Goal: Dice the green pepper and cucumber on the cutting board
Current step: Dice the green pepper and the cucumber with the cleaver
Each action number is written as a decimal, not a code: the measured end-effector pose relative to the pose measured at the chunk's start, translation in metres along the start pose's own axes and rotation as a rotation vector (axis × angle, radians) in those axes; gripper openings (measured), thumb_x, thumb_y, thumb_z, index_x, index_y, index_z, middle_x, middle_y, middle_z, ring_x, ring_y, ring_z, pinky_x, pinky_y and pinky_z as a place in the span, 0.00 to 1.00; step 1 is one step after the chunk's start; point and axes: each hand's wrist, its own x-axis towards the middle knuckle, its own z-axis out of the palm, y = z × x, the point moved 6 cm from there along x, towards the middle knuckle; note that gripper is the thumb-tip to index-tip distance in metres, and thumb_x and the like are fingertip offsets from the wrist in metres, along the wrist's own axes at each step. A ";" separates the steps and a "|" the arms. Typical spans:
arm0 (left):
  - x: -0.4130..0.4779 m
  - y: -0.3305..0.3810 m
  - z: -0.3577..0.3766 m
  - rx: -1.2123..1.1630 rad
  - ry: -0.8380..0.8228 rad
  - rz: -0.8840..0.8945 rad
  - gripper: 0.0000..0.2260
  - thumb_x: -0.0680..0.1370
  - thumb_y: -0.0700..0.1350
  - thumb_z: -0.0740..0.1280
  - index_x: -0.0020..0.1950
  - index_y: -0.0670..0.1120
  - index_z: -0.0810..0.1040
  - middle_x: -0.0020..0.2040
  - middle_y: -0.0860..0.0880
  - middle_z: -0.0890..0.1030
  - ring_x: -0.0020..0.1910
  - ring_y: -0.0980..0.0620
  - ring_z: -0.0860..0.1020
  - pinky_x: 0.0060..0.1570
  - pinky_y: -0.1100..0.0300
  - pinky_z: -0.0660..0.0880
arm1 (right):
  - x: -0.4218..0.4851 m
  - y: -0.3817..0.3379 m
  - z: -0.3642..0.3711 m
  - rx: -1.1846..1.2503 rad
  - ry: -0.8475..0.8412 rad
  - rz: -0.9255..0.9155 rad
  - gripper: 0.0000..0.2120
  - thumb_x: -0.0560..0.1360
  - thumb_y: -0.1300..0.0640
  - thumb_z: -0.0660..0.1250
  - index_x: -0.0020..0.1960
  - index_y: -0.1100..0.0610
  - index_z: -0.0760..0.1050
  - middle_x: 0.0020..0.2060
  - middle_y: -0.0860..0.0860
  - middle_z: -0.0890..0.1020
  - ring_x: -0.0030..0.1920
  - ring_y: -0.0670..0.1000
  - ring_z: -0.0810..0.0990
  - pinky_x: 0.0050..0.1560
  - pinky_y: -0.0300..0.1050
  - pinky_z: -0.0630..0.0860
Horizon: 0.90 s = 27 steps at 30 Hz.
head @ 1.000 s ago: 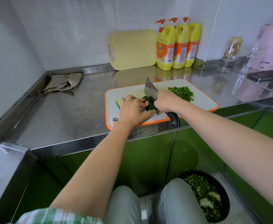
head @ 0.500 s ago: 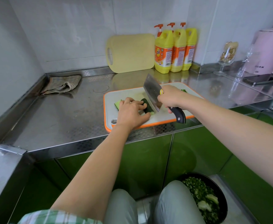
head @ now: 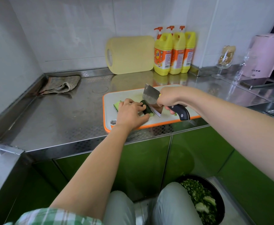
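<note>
A white cutting board (head: 126,95) with an orange rim lies on the steel counter. My left hand (head: 130,112) holds a dark green cucumber piece (head: 146,110) down on it, fingers curled over the top. A pale cut end of cucumber (head: 116,104) shows to the left of that hand. My right hand (head: 169,97) grips the black handle of a cleaver (head: 151,101), whose blade edge meets the cucumber just right of my left fingertips. My right arm hides the right part of the board.
A yellow board (head: 131,54) and three yellow detergent bottles (head: 173,52) stand against the back wall. A folded cloth (head: 60,84) lies at the back left. A stemmed glass (head: 224,60), pink kettle (head: 267,56) and phone (head: 259,82) sit right. On the floor, a black bowl (head: 219,202) holds chopped greens.
The cleaver rose off the cucumber half a second ago and has come back down onto it. My left hand stays on the cucumber. The view has shifted; my arm now covers the diced greens.
</note>
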 end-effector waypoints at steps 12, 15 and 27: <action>-0.001 0.002 0.000 0.019 -0.012 0.024 0.21 0.74 0.60 0.62 0.63 0.54 0.80 0.64 0.56 0.78 0.62 0.48 0.67 0.50 0.58 0.52 | -0.003 -0.014 0.014 -0.153 -0.041 -0.004 0.11 0.77 0.65 0.54 0.43 0.66 0.74 0.32 0.59 0.77 0.29 0.54 0.73 0.30 0.40 0.68; -0.001 0.001 0.000 0.007 0.021 0.029 0.24 0.70 0.61 0.56 0.58 0.55 0.83 0.61 0.57 0.80 0.59 0.49 0.67 0.46 0.59 0.50 | 0.001 -0.018 0.031 -0.120 0.060 -0.047 0.12 0.77 0.64 0.57 0.35 0.59 0.65 0.31 0.54 0.69 0.28 0.50 0.66 0.28 0.40 0.63; -0.004 0.002 -0.003 -0.044 -0.006 0.005 0.18 0.75 0.55 0.66 0.63 0.53 0.80 0.65 0.55 0.77 0.63 0.48 0.66 0.54 0.57 0.55 | 0.016 0.003 0.033 0.203 0.182 -0.002 0.10 0.75 0.67 0.56 0.35 0.61 0.65 0.30 0.57 0.70 0.27 0.55 0.70 0.30 0.41 0.69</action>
